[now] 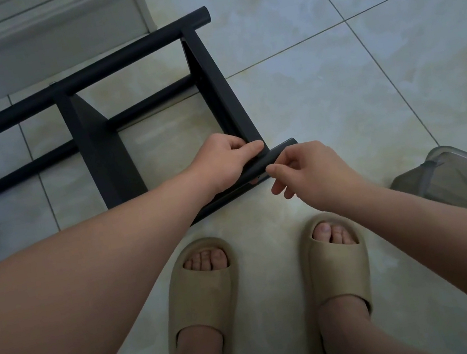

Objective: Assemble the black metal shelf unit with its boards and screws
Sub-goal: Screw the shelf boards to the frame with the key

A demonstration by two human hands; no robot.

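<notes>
- Head view: the black shelf frame (101, 144) lies on the tiled floor (364, 75), from 9 to 12 o'clock.
- The left hand (223, 160) wraps round the near tube (280, 151) at the frame's corner.
- The right hand (315, 171) presses thumb and first finger together against that tube; I cannot tell if they hold anything.
- Open floor lies at 1 to 3 o'clock.
- A grey bin (460, 177) sits at 4 o'clock.
- The wall (15, 43) stands just behind the frame at 11 o'clock.

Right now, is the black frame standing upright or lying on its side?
Lying on its side: the long tubes of the frame run level along the floor; the left hand grips one.
</notes>
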